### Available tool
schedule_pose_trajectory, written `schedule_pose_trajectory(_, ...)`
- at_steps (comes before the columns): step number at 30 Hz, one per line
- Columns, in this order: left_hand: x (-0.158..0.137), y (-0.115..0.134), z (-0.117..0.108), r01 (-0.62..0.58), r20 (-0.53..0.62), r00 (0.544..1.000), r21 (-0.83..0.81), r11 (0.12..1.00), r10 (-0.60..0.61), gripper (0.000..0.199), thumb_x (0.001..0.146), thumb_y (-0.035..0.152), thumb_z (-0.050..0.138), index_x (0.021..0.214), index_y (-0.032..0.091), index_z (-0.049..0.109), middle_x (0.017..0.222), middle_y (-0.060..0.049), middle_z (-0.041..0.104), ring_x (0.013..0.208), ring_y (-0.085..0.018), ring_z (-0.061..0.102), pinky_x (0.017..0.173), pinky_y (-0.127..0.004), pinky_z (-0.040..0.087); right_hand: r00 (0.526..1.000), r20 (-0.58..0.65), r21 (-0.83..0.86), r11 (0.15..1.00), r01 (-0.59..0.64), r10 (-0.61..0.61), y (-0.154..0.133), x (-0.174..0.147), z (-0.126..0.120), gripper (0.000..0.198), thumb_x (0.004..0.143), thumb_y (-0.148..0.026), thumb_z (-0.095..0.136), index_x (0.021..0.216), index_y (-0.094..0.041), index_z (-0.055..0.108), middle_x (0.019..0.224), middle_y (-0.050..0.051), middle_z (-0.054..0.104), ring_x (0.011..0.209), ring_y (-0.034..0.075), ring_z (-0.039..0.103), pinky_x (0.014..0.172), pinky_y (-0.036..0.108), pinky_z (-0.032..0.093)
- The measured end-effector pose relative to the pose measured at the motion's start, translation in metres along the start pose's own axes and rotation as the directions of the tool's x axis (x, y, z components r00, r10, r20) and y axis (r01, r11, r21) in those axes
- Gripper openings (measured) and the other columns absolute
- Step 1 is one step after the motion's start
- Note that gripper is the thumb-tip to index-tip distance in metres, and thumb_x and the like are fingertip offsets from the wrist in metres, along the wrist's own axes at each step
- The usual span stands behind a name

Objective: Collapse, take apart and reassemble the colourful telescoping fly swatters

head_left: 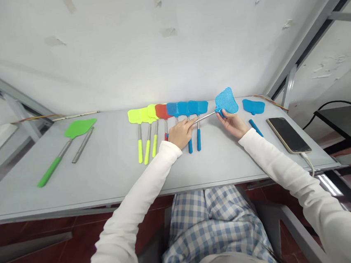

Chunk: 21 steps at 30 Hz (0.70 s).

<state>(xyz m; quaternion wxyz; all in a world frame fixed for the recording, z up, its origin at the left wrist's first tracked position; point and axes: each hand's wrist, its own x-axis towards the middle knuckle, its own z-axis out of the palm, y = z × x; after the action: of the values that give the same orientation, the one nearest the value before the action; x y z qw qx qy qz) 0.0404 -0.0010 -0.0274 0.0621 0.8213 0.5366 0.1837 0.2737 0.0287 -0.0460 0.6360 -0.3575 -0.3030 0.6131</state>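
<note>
A blue fly swatter [226, 100] with a thin metal rod is held tilted between my two hands. My left hand [181, 133] is closed round its handle end, most of which the fingers hide. My right hand [233, 123] pinches the base of the blue mesh head. Beneath and behind my left hand lies a row of swatters: several blue ones [198, 107], a red one [161, 111] partly covered, and yellow ones [134, 116] at the left end. Right of my right hand lie a loose blue swatter head [254, 106] and a blue handle [256, 128].
On the left of the grey table [114, 170] lie a green swatter [80, 128] and a bare metal rod [83, 145]. A phone [289, 134] with a white cable rests near the right edge. A white wall [169, 66] stands directly behind the table.
</note>
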Motion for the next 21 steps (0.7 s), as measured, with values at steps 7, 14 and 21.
schedule_pose_trajectory(7, -0.0003, 0.0012, -0.0009, 0.003, -0.004, 1.0, 0.018, 1.0, -0.003, 0.045, 0.1, 0.036, 0.032, 0.14, 0.033, 0.051, 0.111, -0.006, 0.064, 0.106, -0.022, 0.058, 0.075, -0.029, 0.042, 1.0, 0.0, 0.038, 0.999, -0.02, 0.02, -0.001, -0.0013, 0.0014, 0.018, 0.072, -0.011, 0.073, 0.076, -0.027, 0.065, 0.091, -0.006, 0.073, 0.101, 0.011, 0.067, 0.103, 0.028, 0.053)
schedule_pose_trajectory(14, -0.0003, 0.0011, 0.0001, 0.009, -0.004, 1.0, 0.02, 1.0, -0.009, 0.045, 0.099, 0.037, 0.032, 0.14, 0.034, 0.052, 0.111, -0.006, 0.064, 0.106, -0.022, 0.058, 0.075, -0.028, 0.042, 1.0, -0.002, 0.036, 0.999, -0.024, 0.024, -0.0005, -0.001, 0.0016, 0.019, 0.072, -0.012, 0.073, 0.078, -0.027, 0.065, 0.093, -0.006, 0.073, 0.106, 0.012, 0.066, 0.103, 0.03, 0.054)
schedule_pose_trajectory(21, -0.0007, 0.0008, 0.001, 0.032, -0.005, 0.999, -0.003, 0.999, -0.032, 0.045, 0.099, 0.037, 0.033, 0.138, 0.033, 0.054, 0.113, -0.007, 0.064, 0.107, -0.023, 0.059, 0.077, -0.03, 0.043, 1.0, 0.015, 0.056, 0.998, -0.025, 0.024, 0.002, 0.0015, -0.0018, 0.022, 0.069, -0.012, 0.076, 0.081, -0.028, 0.065, 0.094, -0.007, 0.074, 0.103, 0.011, 0.067, 0.101, 0.029, 0.055)
